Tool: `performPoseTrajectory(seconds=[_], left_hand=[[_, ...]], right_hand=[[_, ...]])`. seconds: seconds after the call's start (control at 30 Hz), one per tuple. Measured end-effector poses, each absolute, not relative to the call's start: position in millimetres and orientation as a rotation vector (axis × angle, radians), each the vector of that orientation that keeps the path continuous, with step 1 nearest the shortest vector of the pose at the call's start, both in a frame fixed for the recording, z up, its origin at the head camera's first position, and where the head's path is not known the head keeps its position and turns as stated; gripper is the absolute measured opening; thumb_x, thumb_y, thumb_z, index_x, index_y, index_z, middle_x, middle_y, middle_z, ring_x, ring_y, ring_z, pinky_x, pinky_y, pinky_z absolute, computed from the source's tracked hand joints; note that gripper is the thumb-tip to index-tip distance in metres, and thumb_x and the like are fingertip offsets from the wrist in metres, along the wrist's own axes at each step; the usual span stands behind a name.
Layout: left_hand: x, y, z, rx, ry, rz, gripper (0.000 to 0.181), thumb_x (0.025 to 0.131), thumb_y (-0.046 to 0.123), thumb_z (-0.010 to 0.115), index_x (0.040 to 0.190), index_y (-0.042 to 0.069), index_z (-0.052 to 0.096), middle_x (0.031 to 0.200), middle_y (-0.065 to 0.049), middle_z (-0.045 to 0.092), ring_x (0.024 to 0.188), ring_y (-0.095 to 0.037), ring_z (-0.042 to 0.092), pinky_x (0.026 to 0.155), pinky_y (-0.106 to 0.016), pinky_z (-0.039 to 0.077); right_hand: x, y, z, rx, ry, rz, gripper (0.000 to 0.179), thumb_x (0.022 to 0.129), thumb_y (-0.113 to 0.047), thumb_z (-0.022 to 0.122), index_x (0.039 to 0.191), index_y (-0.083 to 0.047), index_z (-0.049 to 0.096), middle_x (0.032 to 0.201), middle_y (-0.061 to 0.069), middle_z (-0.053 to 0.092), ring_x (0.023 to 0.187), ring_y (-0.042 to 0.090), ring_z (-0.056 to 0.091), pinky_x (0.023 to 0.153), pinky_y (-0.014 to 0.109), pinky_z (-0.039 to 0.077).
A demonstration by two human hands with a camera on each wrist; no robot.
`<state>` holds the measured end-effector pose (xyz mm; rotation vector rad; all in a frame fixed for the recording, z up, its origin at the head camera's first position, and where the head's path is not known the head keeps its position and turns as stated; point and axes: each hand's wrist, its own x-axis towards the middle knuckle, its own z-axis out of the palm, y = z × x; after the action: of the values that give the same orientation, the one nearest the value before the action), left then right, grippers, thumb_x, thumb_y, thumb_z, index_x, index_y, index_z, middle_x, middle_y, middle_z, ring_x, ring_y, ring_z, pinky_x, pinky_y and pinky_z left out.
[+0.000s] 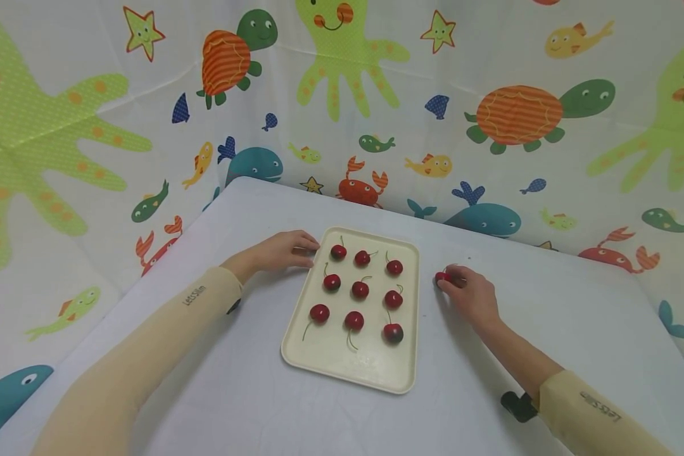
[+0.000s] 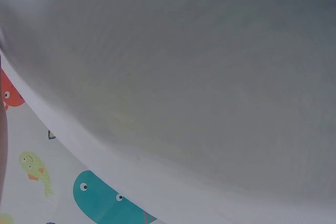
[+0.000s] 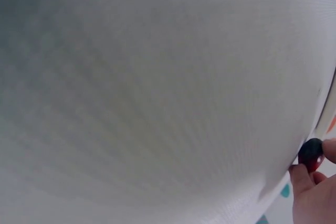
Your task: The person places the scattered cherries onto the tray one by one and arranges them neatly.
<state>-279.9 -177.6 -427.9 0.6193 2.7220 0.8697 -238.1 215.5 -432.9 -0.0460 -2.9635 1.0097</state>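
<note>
A cream rectangular tray (image 1: 344, 364) lies on the white tabletop, with red cherries (image 1: 360, 290) spread over it in rows, stems attached. At the tray's upper left edge my left hand (image 1: 282, 250) has its fingertips against the rim, fingers loosely extended and thumb apart. Right of the tray, my right hand (image 1: 473, 291) pinches one cherry (image 1: 443, 277) between thumb and fingers, low over the tabletop. The right wrist view shows that same cherry (image 3: 311, 154), dark on one side, in the fingertips. Only a sliver of the left hand appears in the left wrist view.
White cloth (image 1: 216, 392) covers the table. A curtain (image 1: 342, 133) printed with sea animals hangs behind and along the left side. Beige sleeves cover both forearms, and a dark wrist device (image 1: 519, 406) shows beneath the right one.
</note>
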Motion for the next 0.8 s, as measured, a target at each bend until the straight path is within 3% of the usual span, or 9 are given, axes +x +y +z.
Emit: performPoseTrajectory(seconds=[0.6,0.8], left_hand=[[-278,-176,-425,0.625,2.729,0.867,0.047,0.084,0.027,0.067,0.126,0.011,0.056,0.13,-0.005,0.051,0.123,-0.023,0.046,0.103,-0.04,0.04],[-277,-175,-425,0.626,2.718,0.883,0.047,0.084,0.026,0.067,0.126,0.01,0.056,0.13,-0.006,0.051,0.123,-0.023,0.047,0.103,-0.04,0.041]], right_hand=[[-221,202,-412,0.099,-2.924,1.104,0.053,0.086,-0.038,0.063,0.132,-0.016,0.049,0.128,0.009,0.055,0.119,0.026,0.053,0.091,0.038,0.049],[-204,190,-397,0.186,-2.903,1.194,0.05,0.086,-0.035,0.063,0.131,-0.016,0.05,0.125,0.009,0.058,0.116,0.025,0.056,0.089,0.037,0.049]])
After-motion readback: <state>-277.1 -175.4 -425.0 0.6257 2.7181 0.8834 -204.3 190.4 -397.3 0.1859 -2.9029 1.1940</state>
